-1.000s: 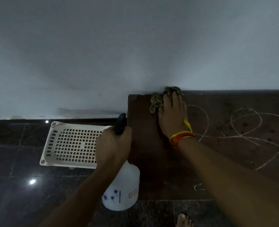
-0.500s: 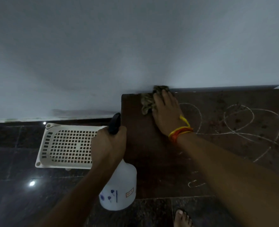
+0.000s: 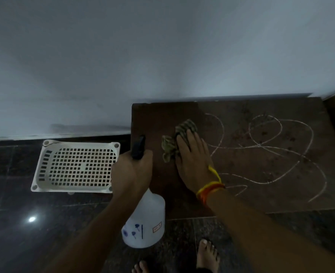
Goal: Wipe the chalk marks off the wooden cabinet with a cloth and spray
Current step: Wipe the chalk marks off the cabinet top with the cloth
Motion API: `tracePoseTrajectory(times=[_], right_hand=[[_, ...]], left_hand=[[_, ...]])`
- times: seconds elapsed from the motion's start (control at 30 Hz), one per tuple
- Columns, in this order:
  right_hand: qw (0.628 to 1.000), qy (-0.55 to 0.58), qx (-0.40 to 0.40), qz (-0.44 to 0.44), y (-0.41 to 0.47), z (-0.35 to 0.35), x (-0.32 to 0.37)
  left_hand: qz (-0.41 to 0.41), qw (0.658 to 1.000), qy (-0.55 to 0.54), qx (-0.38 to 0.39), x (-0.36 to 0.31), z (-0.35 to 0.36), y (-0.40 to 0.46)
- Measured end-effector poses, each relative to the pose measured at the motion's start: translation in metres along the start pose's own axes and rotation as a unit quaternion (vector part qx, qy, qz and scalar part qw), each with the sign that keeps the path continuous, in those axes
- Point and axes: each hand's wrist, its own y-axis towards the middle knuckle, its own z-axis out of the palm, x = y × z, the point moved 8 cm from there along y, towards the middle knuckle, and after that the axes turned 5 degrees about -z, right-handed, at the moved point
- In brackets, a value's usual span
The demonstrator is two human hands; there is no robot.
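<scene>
Progress looks early: the wooden cabinet top (image 3: 162, 119) reads dark and free of chalk only on its left strip, from the left edge to about where the cloth lies. By that judgement roughly a quarter of the surface is clean. The chalk marks (image 3: 265, 146), long white loops and curls, cover the middle and right of the top, and one short stroke sits near the front edge by the wrist. Dark speckles dot the same area; whether they are spray droplets or dirt cannot be told. Most of the wiping is left, and it lies to the right of the hand.

The right arm reaches in from the near right, across the front edge of the top. The right hand (image 3: 192, 164) lies palm down with its fingers straight and close together, pointing toward the far wall, pressing on the striped cloth (image 3: 174, 142). The cloth is bunched under the fingertips and spills out to their left, just beside the nearest chalk loop. Orange and yellow threads (image 3: 212, 189) circle that wrist.

The left arm comes in from the near left. The left hand (image 3: 131, 174) is curled round the black trigger head of the white spray bottle (image 3: 147, 221), which hangs off the cabinet's near left corner, above the dark floor.

A white perforated basket (image 3: 76, 166) sits on the floor, left of the cabinet.
</scene>
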Motion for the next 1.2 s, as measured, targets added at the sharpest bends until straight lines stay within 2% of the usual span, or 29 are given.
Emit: tracePoseTrajectory(times=[0.17,0.4,0.6,0.7,0.83,1.0,1.2], right_hand=[[0.999,0.007,0.024,0.028,0.024,0.004,-0.008],[0.999,-0.021,0.042,0.015,-0.089,0.007,0.021],[0.998,-0.014,0.029,0.053,-0.103,0.010,0.035],[1.000,-0.009,0.029,0.004,-0.117,0.015,0.051],[0.999,-0.013,0.022,-0.041,-0.125,0.011,0.039],[0.999,-0.004,-0.006,0.033,-0.132,-0.008,-0.006],[0.998,-0.006,0.010,0.060,-0.140,-0.004,0.002]], left_hand=[[-0.005,1.000,0.007,0.001,0.012,0.003,-0.008],[-0.016,1.000,0.012,-0.014,0.029,-0.007,-0.028],[-0.023,0.999,0.016,-0.020,0.041,-0.005,-0.037],[-0.014,0.999,0.022,-0.021,0.040,-0.001,-0.041],[-0.007,1.000,0.021,-0.016,0.038,0.003,-0.044],[-0.007,1.000,0.012,-0.008,0.035,0.005,-0.047],[-0.017,1.000,0.002,-0.003,0.035,0.016,-0.055]])
